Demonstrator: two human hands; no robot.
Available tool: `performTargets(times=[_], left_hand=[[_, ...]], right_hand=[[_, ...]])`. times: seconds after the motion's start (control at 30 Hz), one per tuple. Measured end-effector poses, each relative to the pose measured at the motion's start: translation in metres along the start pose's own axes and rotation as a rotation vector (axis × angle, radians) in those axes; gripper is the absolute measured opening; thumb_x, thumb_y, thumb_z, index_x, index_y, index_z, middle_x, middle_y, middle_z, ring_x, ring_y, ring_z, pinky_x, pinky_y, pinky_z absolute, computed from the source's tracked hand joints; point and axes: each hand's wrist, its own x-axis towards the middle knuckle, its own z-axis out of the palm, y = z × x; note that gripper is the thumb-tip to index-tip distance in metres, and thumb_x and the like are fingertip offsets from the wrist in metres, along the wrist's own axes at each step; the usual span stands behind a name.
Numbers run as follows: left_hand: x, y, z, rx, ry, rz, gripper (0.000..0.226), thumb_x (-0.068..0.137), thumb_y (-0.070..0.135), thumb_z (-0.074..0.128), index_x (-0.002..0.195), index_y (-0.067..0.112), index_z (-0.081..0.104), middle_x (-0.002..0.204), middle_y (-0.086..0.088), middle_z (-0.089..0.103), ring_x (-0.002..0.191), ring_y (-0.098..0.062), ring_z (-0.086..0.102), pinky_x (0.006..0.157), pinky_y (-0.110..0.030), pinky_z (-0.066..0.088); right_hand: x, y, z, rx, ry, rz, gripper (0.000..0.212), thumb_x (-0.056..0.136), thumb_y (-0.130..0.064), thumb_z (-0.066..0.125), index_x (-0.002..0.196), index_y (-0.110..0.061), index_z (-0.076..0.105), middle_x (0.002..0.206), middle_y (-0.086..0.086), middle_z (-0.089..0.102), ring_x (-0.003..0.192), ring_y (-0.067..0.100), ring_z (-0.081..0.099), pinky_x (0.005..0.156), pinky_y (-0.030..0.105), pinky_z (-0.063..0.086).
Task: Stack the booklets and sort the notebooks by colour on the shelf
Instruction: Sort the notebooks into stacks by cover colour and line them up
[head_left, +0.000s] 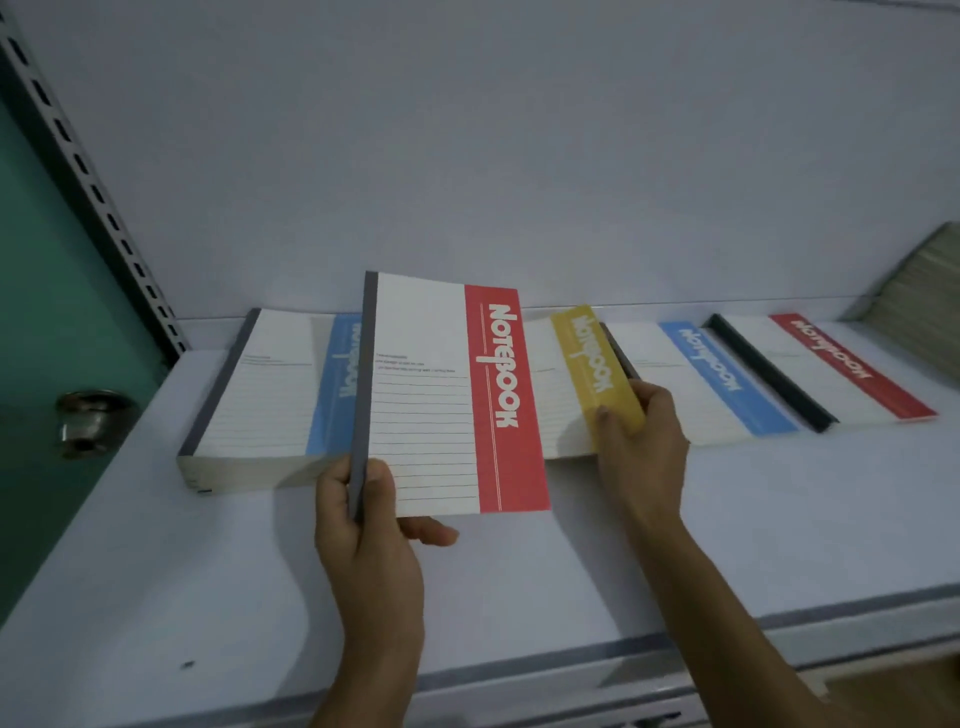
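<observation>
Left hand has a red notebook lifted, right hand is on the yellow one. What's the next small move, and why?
Probably carry the held red notebook in the left hand rightward to the far-right red notebook: the colours match. The blue stack behind it does not, and the right hand grips the yellow notebook.

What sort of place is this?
Probably a stationery shop or stockroom: a white shelf by a slotted upright, a thick blue notebook stack, the left hand holding a red notebook, the right hand a yellow notebook.
</observation>
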Motion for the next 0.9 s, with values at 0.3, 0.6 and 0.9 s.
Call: performTargets(times=[0.3, 0.6, 0.9], left_hand=[[-0.003, 0.002, 0.000, 0.037, -0.096, -0.053, 0.010, 0.098, 0.022, 0.044, 0.102, 0.021, 0.053, 0.088, 0.010, 0.070, 0.042, -0.014, 0.057, 0.041, -0.020, 0.049], [-0.016, 0.016, 0.019, -0.029, -0.196, -0.027, 0.014, 0.097, 0.026, 0.044, 0.106, 0.026, 0.054, 0.094, 0.012, 0.071, 0.048, -0.020, 0.063, 0.043, -0.018, 0.049], [-0.065, -0.004, 0.108, 0.142, -0.542, 0.052, 0.040, 0.087, 0.035, 0.051, 0.125, 0.036, 0.040, 0.105, 0.032, 0.062, 0.075, -0.009, 0.070, 0.058, -0.024, 0.058]], right_hand=[[0.004, 0.008, 0.016, -0.377, -0.040, -0.076, 0.034, 0.091, -0.031, 0.050, 0.118, -0.011, 0.054, 0.117, 0.009, 0.056, 0.110, 0.023, 0.049, 0.093, 0.043, 0.043], [-0.073, -0.013, -0.028, 0.288, -0.105, 0.000, 0.028, 0.088, -0.051, 0.046, 0.109, -0.035, 0.056, 0.098, -0.020, 0.068, 0.092, 0.002, 0.066, 0.061, 0.010, 0.053], [-0.024, 0.021, -0.097, 0.349, -0.016, 0.083, 0.023, 0.081, -0.049, 0.050, 0.100, -0.036, 0.052, 0.093, -0.025, 0.062, 0.080, -0.011, 0.063, 0.052, 0.006, 0.048]])
